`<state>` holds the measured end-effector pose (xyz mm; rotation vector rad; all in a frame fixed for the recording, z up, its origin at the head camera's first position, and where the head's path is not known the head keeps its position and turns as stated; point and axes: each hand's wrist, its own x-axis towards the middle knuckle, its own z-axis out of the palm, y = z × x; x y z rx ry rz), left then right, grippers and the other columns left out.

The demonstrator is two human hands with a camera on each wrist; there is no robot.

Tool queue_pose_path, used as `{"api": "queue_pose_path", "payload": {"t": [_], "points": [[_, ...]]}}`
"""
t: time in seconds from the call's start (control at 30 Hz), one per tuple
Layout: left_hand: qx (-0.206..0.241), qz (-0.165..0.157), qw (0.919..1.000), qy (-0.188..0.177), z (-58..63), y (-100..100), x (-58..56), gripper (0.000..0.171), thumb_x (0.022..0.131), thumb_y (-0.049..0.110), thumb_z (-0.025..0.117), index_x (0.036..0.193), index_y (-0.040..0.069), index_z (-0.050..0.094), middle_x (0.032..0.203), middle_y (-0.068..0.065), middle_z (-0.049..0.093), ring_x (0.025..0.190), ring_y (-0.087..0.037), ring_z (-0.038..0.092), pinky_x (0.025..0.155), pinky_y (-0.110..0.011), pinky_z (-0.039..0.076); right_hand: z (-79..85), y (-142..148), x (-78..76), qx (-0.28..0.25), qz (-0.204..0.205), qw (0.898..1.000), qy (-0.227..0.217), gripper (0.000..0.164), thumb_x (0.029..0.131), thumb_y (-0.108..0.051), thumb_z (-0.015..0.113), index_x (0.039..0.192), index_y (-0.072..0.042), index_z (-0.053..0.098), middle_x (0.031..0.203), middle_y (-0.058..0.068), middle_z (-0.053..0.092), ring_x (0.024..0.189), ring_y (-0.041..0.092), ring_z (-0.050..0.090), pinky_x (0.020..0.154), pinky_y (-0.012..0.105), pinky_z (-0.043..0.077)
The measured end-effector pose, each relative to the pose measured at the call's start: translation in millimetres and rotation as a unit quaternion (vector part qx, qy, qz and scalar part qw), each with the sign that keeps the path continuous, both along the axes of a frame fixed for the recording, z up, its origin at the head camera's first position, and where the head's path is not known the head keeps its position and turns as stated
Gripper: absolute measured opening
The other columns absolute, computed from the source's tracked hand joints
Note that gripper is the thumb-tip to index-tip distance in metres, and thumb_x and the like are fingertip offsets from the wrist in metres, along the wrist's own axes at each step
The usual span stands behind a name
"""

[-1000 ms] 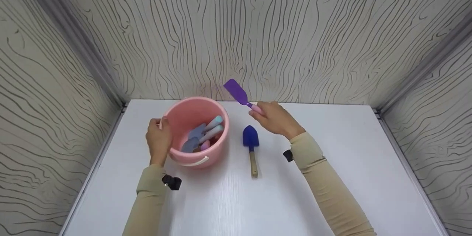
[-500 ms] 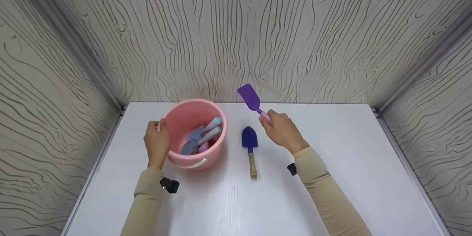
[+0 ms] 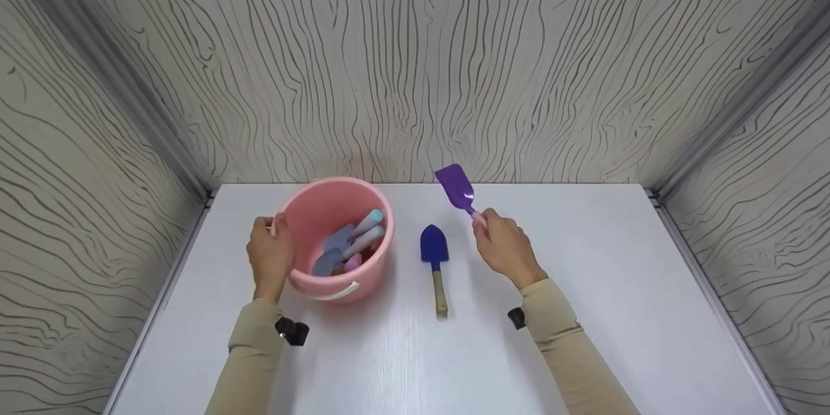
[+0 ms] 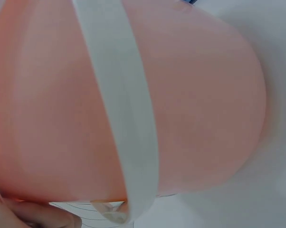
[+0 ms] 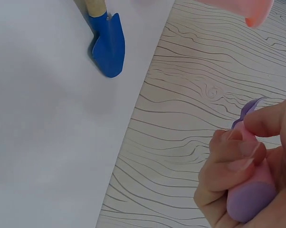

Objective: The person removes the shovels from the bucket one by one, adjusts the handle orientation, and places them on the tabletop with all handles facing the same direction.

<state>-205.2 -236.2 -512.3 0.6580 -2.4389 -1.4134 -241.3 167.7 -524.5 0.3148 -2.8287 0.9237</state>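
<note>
My left hand (image 3: 270, 255) grips the left rim of a pink bucket (image 3: 337, 193), thumb toward the inside. The bucket tips slightly toward me, and its white handle (image 4: 126, 104) hangs down the near side. Inside lie several hand tools with pale, turquoise-ended handles (image 3: 364, 241) and grey-blue blades (image 3: 327, 262); a pink-purple piece is partly hidden below them. In my right hand (image 3: 506, 246) is a small purple shovel (image 3: 456, 187), its pink handle wrapped by curled fingers, blade up and away from me. Between bucket and right hand, a blue trowel (image 3: 434, 245) with a wooden handle lies flat.
Everything stands on a white table (image 3: 402, 363). A wood-grain patterned wall (image 3: 415, 65) rises behind its far edge, with similar panels at left and right. Black wrist cameras (image 3: 292, 331) sit on both sleeves.
My right hand has drawn back and to the right with the purple shovel, away from the bucket. The left hand still grips the rim. The view has shifted slightly.
</note>
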Motion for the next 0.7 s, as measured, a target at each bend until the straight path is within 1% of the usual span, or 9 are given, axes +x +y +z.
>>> {"api": "queue_pose_path", "payload": {"t": [0.13, 0.23, 0.4, 0.6, 0.7], "points": [[0.004, 0.0, 1.0, 0.002, -0.3, -0.7, -0.8, 0.047, 0.115, 0.034, 0.04, 0.132, -0.007, 0.053, 0.125, -0.033, 0.063, 0.111, -0.045, 0.063, 0.094, -0.057, 0.05, -8.0, 2.0, 2.9, 0.002, -0.01, 1.0, -0.001, 0.019, 0.11, -0.016, 0.057, 0.097, -0.003, 0.061, 0.073, 0.004, 0.054, 0.061, 0.017, 0.049, 0.054, 0.033, 0.038], [0.004, 0.003, 1.0, 0.0, -1.5, -1.0, -0.9, 0.046, 0.115, 0.034, 0.04, 0.132, -0.007, 0.054, 0.124, -0.033, 0.064, 0.109, -0.044, 0.063, 0.093, -0.056, 0.051, -13.3, 2.3, 6.0, 0.008, -0.014, 1.0, 0.0, 0.02, 0.11, -0.016, 0.058, 0.097, -0.001, 0.06, 0.072, 0.005, 0.054, 0.061, 0.018, 0.049, 0.054, 0.033, 0.038], [0.004, 0.004, 1.0, 0.002, -2.9, -1.0, -0.5, 0.046, 0.115, 0.033, 0.04, 0.132, -0.008, 0.053, 0.123, -0.033, 0.064, 0.109, -0.044, 0.063, 0.093, -0.057, 0.051, -22.3, 1.6, 10.5, 0.009, -0.025, 1.0, 0.0, 0.02, 0.108, -0.015, 0.06, 0.095, 0.0, 0.06, 0.07, 0.006, 0.054, 0.059, 0.018, 0.049, 0.051, 0.033, 0.038], [0.009, 0.003, 1.0, -0.002, -0.5, 0.4, -0.2, 0.048, 0.116, 0.034, 0.04, 0.135, -0.008, 0.052, 0.126, -0.033, 0.063, 0.111, -0.044, 0.063, 0.095, -0.057, 0.051, -38.5, 2.4, 13.6, -0.015, -0.038, 0.999, -0.014, 0.018, 0.107, -0.011, 0.061, 0.093, 0.001, 0.059, 0.069, 0.005, 0.051, 0.058, 0.017, 0.048, 0.05, 0.031, 0.038], [0.006, 0.003, 1.0, 0.004, 0.2, 0.9, -0.6, 0.047, 0.115, 0.033, 0.04, 0.135, -0.008, 0.053, 0.124, -0.033, 0.064, 0.109, -0.044, 0.064, 0.092, -0.056, 0.052, -47.2, 3.0, 15.7, -0.026, -0.039, 0.999, -0.02, 0.018, 0.107, -0.01, 0.06, 0.094, 0.001, 0.06, 0.068, 0.004, 0.05, 0.058, 0.017, 0.048, 0.05, 0.031, 0.039]]}}
